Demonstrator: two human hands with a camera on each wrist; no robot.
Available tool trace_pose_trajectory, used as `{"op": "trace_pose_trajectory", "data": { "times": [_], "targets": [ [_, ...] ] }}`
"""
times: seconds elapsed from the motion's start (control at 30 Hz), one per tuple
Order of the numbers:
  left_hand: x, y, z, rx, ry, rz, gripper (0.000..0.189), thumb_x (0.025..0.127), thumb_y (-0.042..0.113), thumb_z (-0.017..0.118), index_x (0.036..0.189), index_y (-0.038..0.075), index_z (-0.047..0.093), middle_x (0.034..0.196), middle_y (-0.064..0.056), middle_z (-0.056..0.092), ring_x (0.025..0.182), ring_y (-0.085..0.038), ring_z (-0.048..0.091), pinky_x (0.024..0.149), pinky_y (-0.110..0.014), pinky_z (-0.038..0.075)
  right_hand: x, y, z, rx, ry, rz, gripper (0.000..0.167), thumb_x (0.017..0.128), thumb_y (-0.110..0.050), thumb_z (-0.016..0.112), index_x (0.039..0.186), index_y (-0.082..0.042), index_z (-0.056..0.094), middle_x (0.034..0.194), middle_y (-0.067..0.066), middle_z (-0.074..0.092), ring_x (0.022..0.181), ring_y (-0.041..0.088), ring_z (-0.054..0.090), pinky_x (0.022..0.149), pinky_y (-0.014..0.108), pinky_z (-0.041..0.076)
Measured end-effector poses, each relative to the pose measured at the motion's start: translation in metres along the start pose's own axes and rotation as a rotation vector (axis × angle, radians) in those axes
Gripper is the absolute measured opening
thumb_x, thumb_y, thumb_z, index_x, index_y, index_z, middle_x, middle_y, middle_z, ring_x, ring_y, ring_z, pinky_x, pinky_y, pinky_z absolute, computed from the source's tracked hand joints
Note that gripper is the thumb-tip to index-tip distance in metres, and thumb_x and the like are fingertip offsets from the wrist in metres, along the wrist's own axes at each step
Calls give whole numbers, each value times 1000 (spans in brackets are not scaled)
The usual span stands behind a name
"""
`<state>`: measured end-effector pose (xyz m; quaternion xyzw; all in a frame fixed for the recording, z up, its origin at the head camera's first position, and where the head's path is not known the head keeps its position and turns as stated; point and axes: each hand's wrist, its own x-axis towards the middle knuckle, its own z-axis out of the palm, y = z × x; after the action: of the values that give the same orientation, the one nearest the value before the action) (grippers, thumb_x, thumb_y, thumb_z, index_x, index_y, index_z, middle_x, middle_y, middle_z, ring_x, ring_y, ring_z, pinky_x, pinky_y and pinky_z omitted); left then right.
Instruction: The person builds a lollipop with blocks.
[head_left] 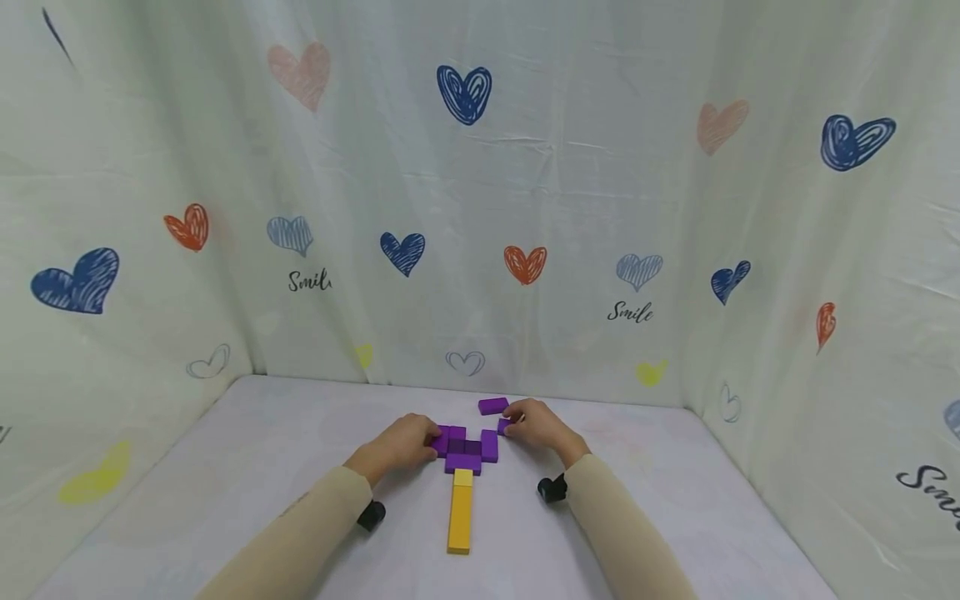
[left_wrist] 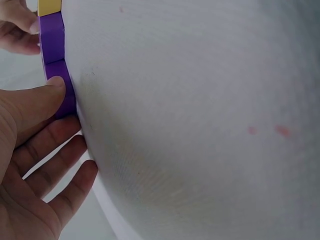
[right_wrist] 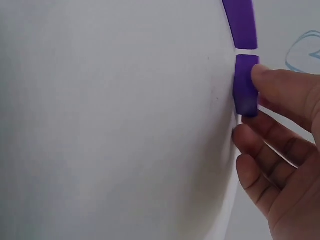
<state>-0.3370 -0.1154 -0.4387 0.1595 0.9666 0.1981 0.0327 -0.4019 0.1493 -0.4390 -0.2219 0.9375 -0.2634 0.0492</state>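
At the left side of a group of flat purple blocks (head_left: 463,463), my left hand (head_left: 405,440) pinches the outermost purple block (left_wrist: 68,106) between thumb and fingers. That block touches its neighbour. On the other side, my right hand (head_left: 538,425) holds a separate purple block (right_wrist: 245,87) by its end, with the thumb on its upper face. A small gap parts this block from the upright purple block (head_left: 489,447) at the group's right edge. Below the group, a long yellow block (head_left: 460,521) runs toward me, a short yellow block (head_left: 462,477) at its top end.
One loose purple block (head_left: 493,406) lies just beyond my right hand. The white tabletop (head_left: 300,417) meets a heart-printed curtain (head_left: 465,183) at the back and sides. A black wrist device (head_left: 371,516) shows beside the left sleeve, another (head_left: 552,488) beside the right.
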Motion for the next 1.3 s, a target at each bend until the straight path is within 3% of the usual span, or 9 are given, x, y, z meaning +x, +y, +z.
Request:
{"op": "trace_pose_trajectory", "data": {
  "times": [0.43,0.77,1.3],
  "targets": [
    [0,-1,1,3,14,5,36,84,16,75,116,3,67,110,-10,66,102,-24,59,95,-43,48,27,-22,17,75,12,56,24,90,-19,67,112,-8,69,104,3,66,95,18,58,92,39,50],
    [2,-3,-1,18,12,38,36,83,16,75,116,3,67,107,-9,67,97,-21,59,93,-41,49,33,-37,23,75,-15,28,23,91,-18,66,110,-8,69,104,3,67,92,17,59,90,37,51],
    [2,-1,-3,10,7,23,36,84,17,74,116,2,67,108,-11,67,97,-22,59,95,-42,48,32,-38,24,50,-54,14,18,91,-20,66,107,-12,71,95,-3,65,85,14,57,85,34,52]
  ]
}}
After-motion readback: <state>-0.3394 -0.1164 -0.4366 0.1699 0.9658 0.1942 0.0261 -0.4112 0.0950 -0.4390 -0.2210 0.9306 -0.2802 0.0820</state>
